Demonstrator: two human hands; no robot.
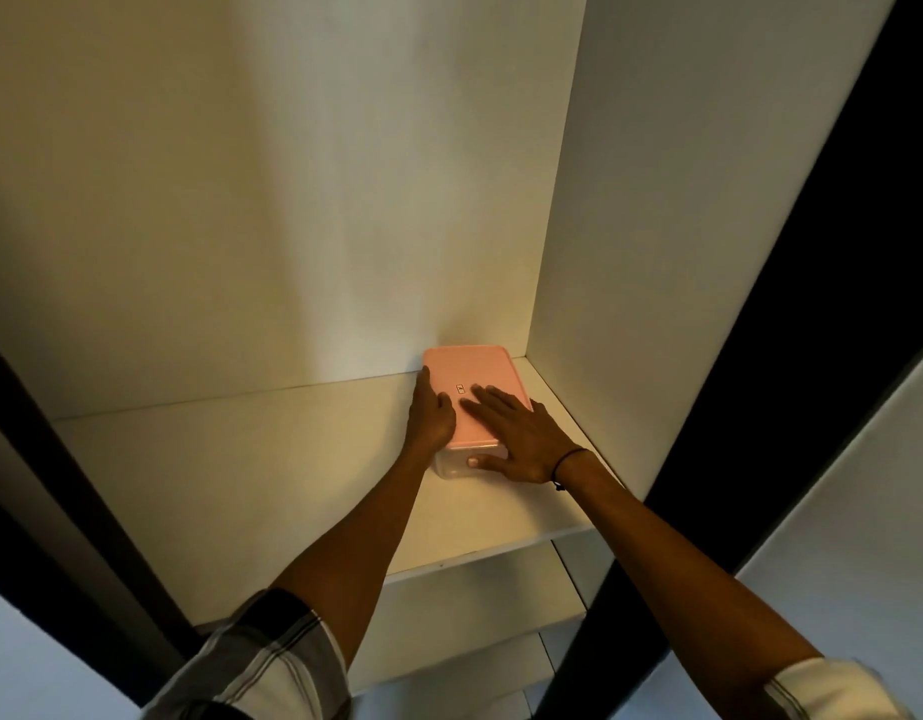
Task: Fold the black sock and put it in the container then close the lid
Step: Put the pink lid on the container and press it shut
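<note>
A clear container (451,466) with a pink lid (475,371) stands in the back right corner of a white shelf (272,459). The lid lies flat on top of it. My left hand (432,412) presses against the container's left side, thumb resting on the lid. My right hand (516,433) lies flat on the lid with fingers spread, its thumb down over the container's near wall. No black sock is in view; the container's inside is hidden by the lid and my hands.
White cupboard walls close in behind and to the right of the container. Lower shelves (480,610) show beneath. Dark door frames (792,356) run along both sides of the opening.
</note>
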